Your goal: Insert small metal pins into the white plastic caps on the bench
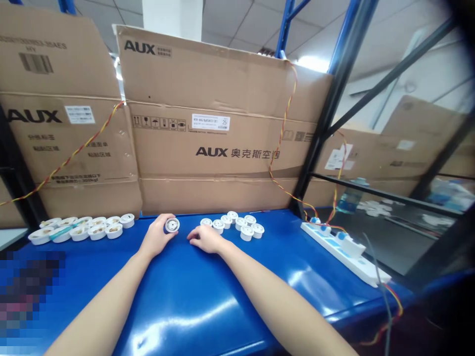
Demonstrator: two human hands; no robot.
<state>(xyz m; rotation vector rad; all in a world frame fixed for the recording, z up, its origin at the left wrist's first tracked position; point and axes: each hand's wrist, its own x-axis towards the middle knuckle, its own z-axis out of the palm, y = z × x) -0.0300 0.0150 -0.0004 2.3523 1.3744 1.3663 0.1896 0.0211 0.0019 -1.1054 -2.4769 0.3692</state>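
My left hand (159, 235) is closed around a small round white plastic part (172, 226), its recessed inner face turned toward me. Just to the right, my right hand (206, 238) hovers low over the blue table with its fingers loosely bent and apart, and nothing shows in them. Close behind that hand stands a group of similar round white parts (247, 232); the hand partly covers the nearest ones. On the left, several white round cups (114, 231) with brownish contents stand in rows. A slim teal tool (67, 230) lies across them.
A blue table surface (178, 306) spreads beneath my arms. Large cardboard boxes (222, 173) form a wall behind. A white power strip (345, 252) with plugs and twisted red-yellow wires lies at the right, near a black metal rack frame (321, 143).
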